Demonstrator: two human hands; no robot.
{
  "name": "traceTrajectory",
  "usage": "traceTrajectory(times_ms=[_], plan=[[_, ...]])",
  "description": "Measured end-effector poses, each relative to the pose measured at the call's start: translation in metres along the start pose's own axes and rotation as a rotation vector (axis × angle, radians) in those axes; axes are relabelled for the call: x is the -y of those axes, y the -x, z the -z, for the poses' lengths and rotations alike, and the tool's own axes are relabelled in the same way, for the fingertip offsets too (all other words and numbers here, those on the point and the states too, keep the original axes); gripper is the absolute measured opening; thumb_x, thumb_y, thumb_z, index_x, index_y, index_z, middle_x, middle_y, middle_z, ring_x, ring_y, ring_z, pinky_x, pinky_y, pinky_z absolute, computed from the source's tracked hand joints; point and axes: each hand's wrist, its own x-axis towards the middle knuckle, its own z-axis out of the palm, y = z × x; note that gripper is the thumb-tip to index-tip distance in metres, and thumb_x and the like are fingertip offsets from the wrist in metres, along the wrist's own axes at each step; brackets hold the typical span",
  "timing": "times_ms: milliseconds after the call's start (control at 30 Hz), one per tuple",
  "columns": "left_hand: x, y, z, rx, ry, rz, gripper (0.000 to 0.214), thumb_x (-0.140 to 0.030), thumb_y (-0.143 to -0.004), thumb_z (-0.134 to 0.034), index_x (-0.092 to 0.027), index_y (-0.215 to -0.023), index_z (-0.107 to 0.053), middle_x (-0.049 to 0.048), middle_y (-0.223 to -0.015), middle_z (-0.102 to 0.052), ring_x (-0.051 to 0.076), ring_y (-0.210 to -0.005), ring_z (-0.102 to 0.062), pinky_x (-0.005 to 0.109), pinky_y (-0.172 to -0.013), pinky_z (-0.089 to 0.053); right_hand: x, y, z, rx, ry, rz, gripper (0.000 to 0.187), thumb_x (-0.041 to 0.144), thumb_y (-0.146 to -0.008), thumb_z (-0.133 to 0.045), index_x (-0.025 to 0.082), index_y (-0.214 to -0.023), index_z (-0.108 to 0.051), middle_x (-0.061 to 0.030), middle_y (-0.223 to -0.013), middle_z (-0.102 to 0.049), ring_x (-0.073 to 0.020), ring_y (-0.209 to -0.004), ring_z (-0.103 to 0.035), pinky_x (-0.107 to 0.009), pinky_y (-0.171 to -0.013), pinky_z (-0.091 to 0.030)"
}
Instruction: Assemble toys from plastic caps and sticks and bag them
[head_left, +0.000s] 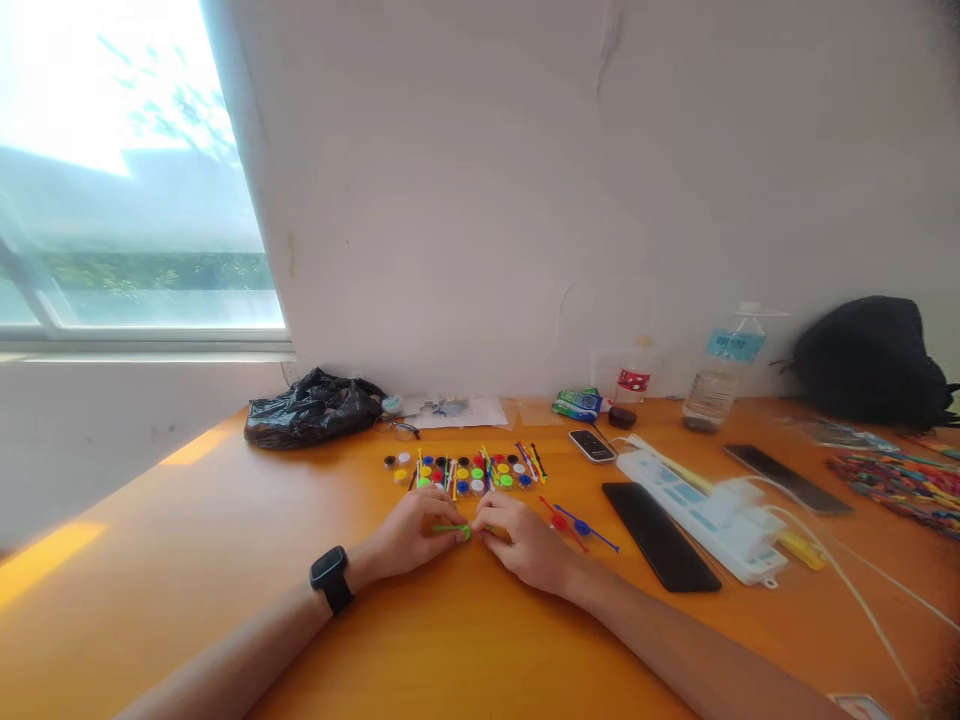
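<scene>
Both my hands rest on the orange table (187,560), fingertips meeting. My left hand (411,532), with a black watch (331,577) on its wrist, pinches a thin green stick (450,528) with a small green disc at its end. My right hand (529,545) is closed on the same piece from the right side. Just beyond the hands lies a spread of small coloured discs and sticks (469,470). A red and a blue stick with discs (576,527) lie to the right of my right hand.
A black plastic bag (311,408) and glasses (396,428) lie at the back left. To the right are a black phone (660,535), a white power strip (705,505) with cables, a second phone (592,445), a water bottle (724,370), and a black bag (870,362).
</scene>
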Motion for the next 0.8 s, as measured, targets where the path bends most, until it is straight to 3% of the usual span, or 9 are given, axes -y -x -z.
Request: traceTrajectory(times_ms=[433,667,800], plan=[[0.0067,0.0025,-0.002,0.021,0.031,0.007,0.019,-0.036,-0.092,-0.073,-0.023,-0.103,-0.079,0.0044,-0.094,-0.076,0.018,-0.087,-0.065,0.029,-0.08,-0.051,-0.004,-0.0025,-0.0052,-0.033,-0.05,-0.092,0.011,0.012,-0.091,-0.06,0.019,-0.088,-0.068,-0.0009,-0.084,-0.065,-0.0154,-0.076,-0.057,-0.027,-0.071,-0.043],[0.0082,0.0042,-0.0021,0.016,-0.039,-0.035,0.014,-0.034,-0.093,-0.071,-0.022,-0.097,-0.076,0.0037,-0.092,-0.074,0.018,-0.087,-0.064,0.028,-0.08,-0.051,-0.0021,-0.0002,-0.0017,0.022,0.019,0.008,0.02,0.005,-0.09,-0.055,0.02,-0.087,-0.068,-0.0051,-0.098,-0.066,-0.0192,-0.092,-0.06,-0.031,-0.082,-0.046],[0.0061,0.0042,-0.0007,0.025,-0.101,-0.095,0.015,-0.033,-0.096,-0.065,-0.022,-0.092,-0.075,0.0047,-0.087,-0.072,0.017,-0.083,-0.063,0.028,-0.077,-0.05,-0.0012,-0.0015,-0.0027,0.019,0.042,-0.02,0.02,0.007,-0.092,-0.055,0.02,-0.088,-0.068,-0.0048,-0.094,-0.065,-0.0193,-0.089,-0.06,-0.031,-0.082,-0.047]])
